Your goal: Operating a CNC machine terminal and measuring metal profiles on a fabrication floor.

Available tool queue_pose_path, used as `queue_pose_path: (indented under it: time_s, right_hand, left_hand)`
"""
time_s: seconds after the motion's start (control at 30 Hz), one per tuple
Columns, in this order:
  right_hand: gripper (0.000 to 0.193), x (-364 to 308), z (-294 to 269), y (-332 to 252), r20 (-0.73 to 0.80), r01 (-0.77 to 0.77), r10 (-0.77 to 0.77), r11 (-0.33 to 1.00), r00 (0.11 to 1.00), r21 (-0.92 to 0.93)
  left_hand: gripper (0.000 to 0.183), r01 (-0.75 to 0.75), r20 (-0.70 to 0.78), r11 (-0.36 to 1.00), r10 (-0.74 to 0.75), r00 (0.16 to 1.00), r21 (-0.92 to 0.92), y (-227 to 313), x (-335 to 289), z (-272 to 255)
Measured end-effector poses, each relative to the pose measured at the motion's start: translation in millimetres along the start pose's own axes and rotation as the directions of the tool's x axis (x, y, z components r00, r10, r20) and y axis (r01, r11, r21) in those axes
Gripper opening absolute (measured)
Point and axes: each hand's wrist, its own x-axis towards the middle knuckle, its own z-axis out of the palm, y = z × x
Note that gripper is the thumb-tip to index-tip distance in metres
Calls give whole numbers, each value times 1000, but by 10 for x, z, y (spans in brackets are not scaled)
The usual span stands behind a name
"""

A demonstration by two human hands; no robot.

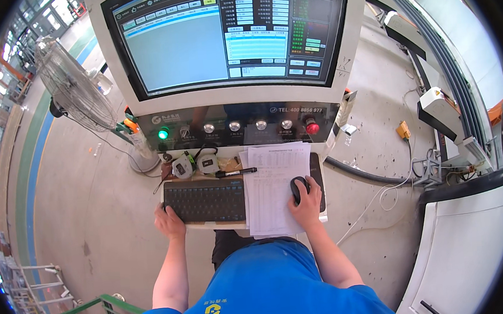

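On the tabletop's right side, the right hand (pixel 307 204) has its grip clamped over a black computer mouse (pixel 298 189), beside a white printed paper sheet (pixel 274 184); left hand (pixel 168 221), fingers loose, rests at the black keyboard (pixel 205 200)'s near-left corner.

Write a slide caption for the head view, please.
Right hand on mouse, left hand at keyboard, below monitor.

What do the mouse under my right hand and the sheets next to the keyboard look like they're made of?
Mouse: probably moulded plastic, black with a slight sheen on its rounded back, under the right hand. Sheets: plain white paper, thin, flat and matte, printed with a table, with stacked edges showing.
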Motion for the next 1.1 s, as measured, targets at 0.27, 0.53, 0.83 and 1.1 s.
queue_pose_path:
  time_s: [0.27,0.53,0.83,1.1]
  right_hand:
    - [52,2,33,29,-19,18,-18,1000,1000,0]
    - [51,-12,30,69,-53,52,-50,998,997,28]
    - [49,17,14,29,-6,40,-40,999,999,26]
    - [48,-6,6,22,-12,42,-42,998,999,45]
  left_hand:
    - [43,29,27,999,-28,999,-30,29,12,-32]
    - [44,-5,-10,999,4,1000,-48,10,16,-6]
    - [41,-36,-47,999,35,998,-33,54,17,-14]
    - [41,-25,-31,1000,25,999,-1,24,-21,-4]
